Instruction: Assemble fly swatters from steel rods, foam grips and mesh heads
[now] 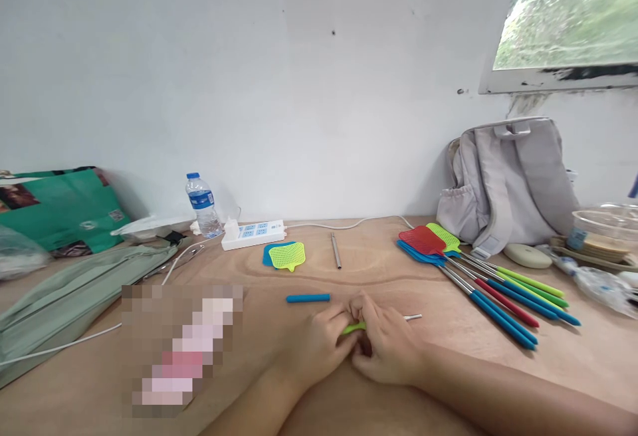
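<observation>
My left hand (pixel 326 336) is closed around a lime green fly swatter handle (pixel 353 328), a short stretch of which shows between my hands. Pressed up against it, my right hand (pixel 386 343) has its fingers curled, and a thin metal rod (pixel 413 317) sticks out on its far right side. The join between rod and handle is hidden by my fingers. A loose blue handle (pixel 308 298) lies just beyond my left hand. Farther back are a metal rod (pixel 336 251) and a lime green swatter head (pixel 288 256) overlapping a blue swatter head (pixel 268 254).
Several fly swatters with blue, red and green handles (pixel 503 316) lie fanned at right, before a grey backpack (pixel 508 183). A power strip (pixel 254 233) and water bottle (pixel 202 203) stand by the wall. A grey-green bag (pixel 84 290) and white cable (pixel 64 345) are at left.
</observation>
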Tool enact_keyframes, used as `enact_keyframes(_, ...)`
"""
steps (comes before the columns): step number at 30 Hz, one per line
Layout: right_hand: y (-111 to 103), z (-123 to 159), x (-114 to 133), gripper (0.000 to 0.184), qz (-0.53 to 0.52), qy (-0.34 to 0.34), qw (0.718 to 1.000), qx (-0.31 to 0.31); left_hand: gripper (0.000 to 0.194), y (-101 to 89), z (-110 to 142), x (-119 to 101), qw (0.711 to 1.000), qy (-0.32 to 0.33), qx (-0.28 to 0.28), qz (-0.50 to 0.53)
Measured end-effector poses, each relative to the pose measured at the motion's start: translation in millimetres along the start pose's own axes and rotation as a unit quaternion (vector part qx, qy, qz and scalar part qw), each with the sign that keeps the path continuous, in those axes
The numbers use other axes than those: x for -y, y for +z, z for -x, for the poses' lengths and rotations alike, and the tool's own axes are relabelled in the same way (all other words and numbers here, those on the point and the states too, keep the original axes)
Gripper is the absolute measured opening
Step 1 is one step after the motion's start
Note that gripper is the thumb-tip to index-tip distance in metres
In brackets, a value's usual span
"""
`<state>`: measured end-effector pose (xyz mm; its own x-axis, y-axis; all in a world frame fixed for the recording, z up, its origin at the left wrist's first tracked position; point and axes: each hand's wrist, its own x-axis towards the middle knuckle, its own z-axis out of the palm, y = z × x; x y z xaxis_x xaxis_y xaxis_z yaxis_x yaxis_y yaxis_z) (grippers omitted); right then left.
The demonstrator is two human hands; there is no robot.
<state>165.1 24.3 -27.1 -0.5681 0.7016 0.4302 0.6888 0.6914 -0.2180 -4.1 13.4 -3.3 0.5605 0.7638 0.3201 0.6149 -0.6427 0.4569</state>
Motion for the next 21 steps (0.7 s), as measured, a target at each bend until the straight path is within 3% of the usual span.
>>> enact_keyframes(4, -4, -4, 1, 0.031, -0.020, -0.005, 1.000, 0.009, 0.016, 2.4, -1, 1, 0.999, 0.006, -0.030, -0.011)
enact_keyframes(11, -16, -14, -22, 0.018, 0.039, 0.042, 0.997, 0.060, 0.011, -11.0, -3, 24, 0.991, 0.011, -0.120, -0.055)
enact_keyframes(21, 0, -2, -18, 0.025, 0.075, 0.092, 0.992, -0.035, 0.012, -3.6, 0, 13, 0.994, 0.030, -0.085, -0.056)
